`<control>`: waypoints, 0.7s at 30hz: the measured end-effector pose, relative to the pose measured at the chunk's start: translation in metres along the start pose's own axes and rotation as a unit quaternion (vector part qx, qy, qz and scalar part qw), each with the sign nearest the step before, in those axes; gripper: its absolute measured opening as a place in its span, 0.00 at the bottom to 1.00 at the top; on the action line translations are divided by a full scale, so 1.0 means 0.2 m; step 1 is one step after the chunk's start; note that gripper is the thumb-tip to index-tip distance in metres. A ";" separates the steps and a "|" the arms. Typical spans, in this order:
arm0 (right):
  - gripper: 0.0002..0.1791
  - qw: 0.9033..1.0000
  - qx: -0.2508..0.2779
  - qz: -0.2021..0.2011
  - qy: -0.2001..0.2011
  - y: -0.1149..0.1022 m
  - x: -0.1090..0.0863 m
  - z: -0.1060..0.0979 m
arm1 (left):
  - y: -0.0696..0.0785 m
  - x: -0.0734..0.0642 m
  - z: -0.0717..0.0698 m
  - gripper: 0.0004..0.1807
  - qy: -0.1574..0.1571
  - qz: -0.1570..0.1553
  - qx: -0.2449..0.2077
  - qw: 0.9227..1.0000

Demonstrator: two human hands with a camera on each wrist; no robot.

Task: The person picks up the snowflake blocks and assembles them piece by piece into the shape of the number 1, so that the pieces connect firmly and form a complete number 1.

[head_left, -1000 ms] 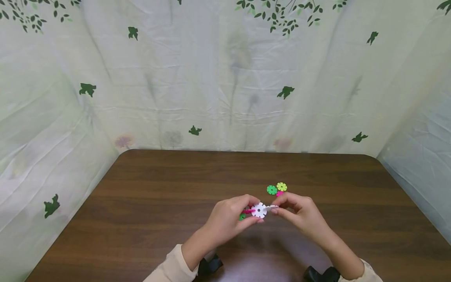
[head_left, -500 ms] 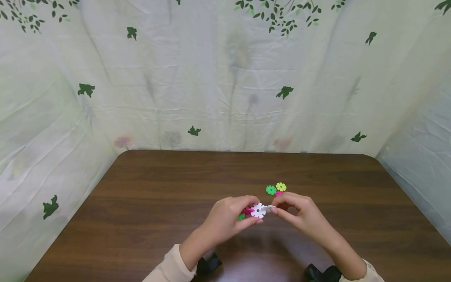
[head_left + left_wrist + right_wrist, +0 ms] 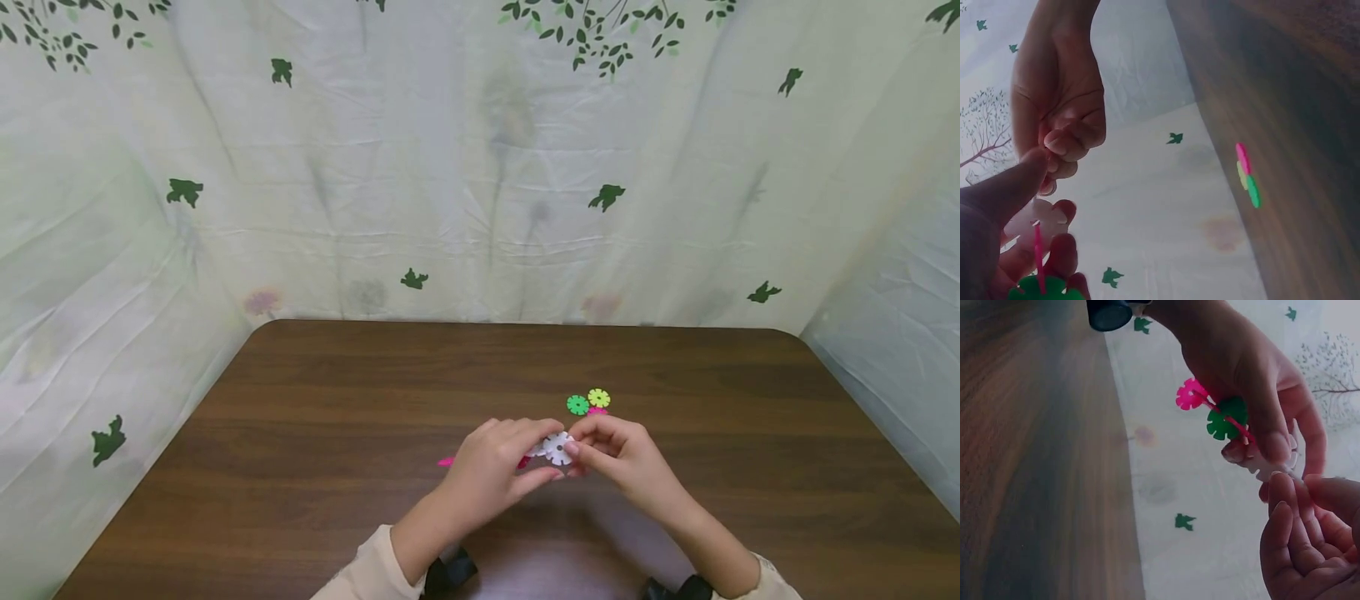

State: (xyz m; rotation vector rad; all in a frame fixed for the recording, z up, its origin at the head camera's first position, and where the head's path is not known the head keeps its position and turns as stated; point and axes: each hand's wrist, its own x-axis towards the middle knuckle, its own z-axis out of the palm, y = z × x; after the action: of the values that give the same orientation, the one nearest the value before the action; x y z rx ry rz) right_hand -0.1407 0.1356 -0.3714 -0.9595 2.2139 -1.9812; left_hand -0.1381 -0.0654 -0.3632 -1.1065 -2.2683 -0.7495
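Observation:
Both hands are together above the table. My left hand [image 3: 497, 467] grips a chain of notched snowflake discs slotted into one another. In the right wrist view the chain runs from a pink disc [image 3: 1190, 397] through a green disc [image 3: 1217, 427] to a white disc [image 3: 1259, 466], with pink edge-on parts between. A white disc [image 3: 557, 448] shows between the two hands in the head view. My right hand [image 3: 626, 458] pinches the white end of the chain with thumb and fingers. Its fingertips hide most of the piece there. In the left wrist view, a green disc [image 3: 1047, 290] lies nearest the camera.
Behind the hands, a loose green disc [image 3: 577, 405], a yellow disc [image 3: 598, 397] and a partly hidden pink disc [image 3: 597, 411] lie close together on the brown wooden table [image 3: 360, 400]. A pale curtain [image 3: 465, 167] with leaf prints hangs beyond the table's far edge.
The chain has turned in the left hand, and its pink end now sticks out left of that hand. The right hand has come left, closer to the left fingers.

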 end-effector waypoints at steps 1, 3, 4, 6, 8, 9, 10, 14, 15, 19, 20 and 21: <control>0.04 1.000 -0.002 0.000 0.000 0.00 0.00 0.00 | 0.00 0.00 0.00 0.21 0.007 0.000 0.007 1.000; 0.06 1.000 -0.020 -0.006 0.010 0.00 0.00 -0.01 | 0.00 0.00 0.00 0.20 0.020 -0.001 0.019 1.000; 0.08 0.999 -0.038 -0.015 0.019 0.00 0.01 -0.02 | -0.01 0.00 0.00 0.20 0.025 -0.002 0.023 0.999; 0.11 0.995 -0.088 -0.029 0.045 0.02 0.02 -0.06 | -0.02 0.00 0.00 0.20 0.034 -0.003 0.030 0.999; 0.15 0.985 -0.148 -0.034 0.076 0.07 0.03 -0.12 | -0.03 0.00 -0.01 0.21 0.042 -0.003 0.036 0.998; 0.17 0.980 -0.178 -0.031 0.088 0.10 0.03 -0.16 | -0.04 0.00 -0.02 0.21 0.044 -0.004 0.038 0.998; 0.18 0.975 -0.200 -0.025 0.096 0.13 0.04 -0.19 | -0.05 0.00 -0.02 0.21 0.047 -0.004 0.041 0.998; 0.22 0.957 -0.274 0.028 0.093 0.27 0.03 -0.28 | -0.08 0.00 -0.03 0.21 0.058 -0.005 0.049 0.997; 0.23 0.954 -0.285 0.040 0.084 0.31 0.02 -0.30 | -0.08 0.00 -0.03 0.21 0.058 -0.007 0.050 0.997; 0.27 0.945 -0.319 0.070 0.031 0.41 0.01 -0.34 | -0.10 0.00 -0.04 0.21 0.057 -0.015 0.054 0.997; 0.28 0.942 -0.327 0.073 0.016 0.43 0.00 -0.34 | -0.10 0.00 -0.04 0.21 0.056 -0.016 0.054 0.997; 0.28 0.939 -0.334 0.074 0.002 0.45 0.00 -0.34 | -0.11 0.00 -0.05 0.21 0.055 -0.016 0.054 0.997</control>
State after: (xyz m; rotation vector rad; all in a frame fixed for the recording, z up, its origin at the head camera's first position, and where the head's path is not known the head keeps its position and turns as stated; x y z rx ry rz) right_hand -0.2067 0.1970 -0.4386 -0.7716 2.9209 -1.1629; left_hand -0.1541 -0.0820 -0.3616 -0.9564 -2.2106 -0.6756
